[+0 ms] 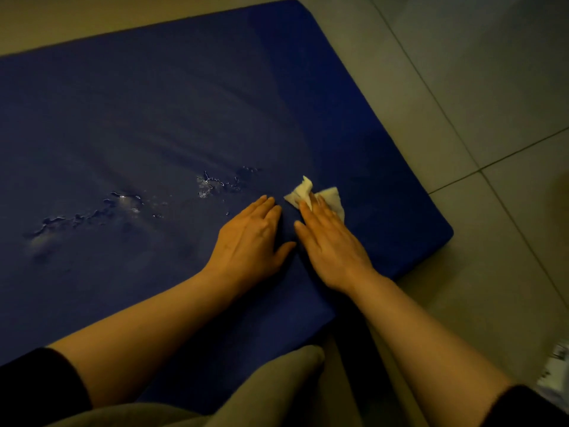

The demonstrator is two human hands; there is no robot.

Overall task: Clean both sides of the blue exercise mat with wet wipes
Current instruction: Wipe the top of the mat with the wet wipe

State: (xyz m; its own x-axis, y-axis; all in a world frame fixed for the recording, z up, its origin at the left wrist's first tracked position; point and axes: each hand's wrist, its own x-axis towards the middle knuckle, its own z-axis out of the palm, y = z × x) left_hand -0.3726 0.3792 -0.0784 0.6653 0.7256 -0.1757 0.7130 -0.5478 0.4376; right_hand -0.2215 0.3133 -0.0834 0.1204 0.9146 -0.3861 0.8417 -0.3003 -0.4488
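We have the blue exercise mat [154, 118] spread flat on the tiled floor [492, 87], and we are kneeling at its near edge. Our right hand [331, 241] lies on a crumpled wet wipe [311, 192], fingers [308, 211] stretched flat and pressing it against the mat close to the right end. Our left hand [249, 238] rests palm down just beside it, fingers straight, holding nothing and steadying the mat.

Beads and streaks of liquid [212, 183] glisten in a band running left from our hands, so that part looks wetted but not yet wiped through. We judge we are early to midway on this upper face: the wet patches and the far stretch seem left to do, and the underside cannot be seen, so we cannot tell whether it is done.
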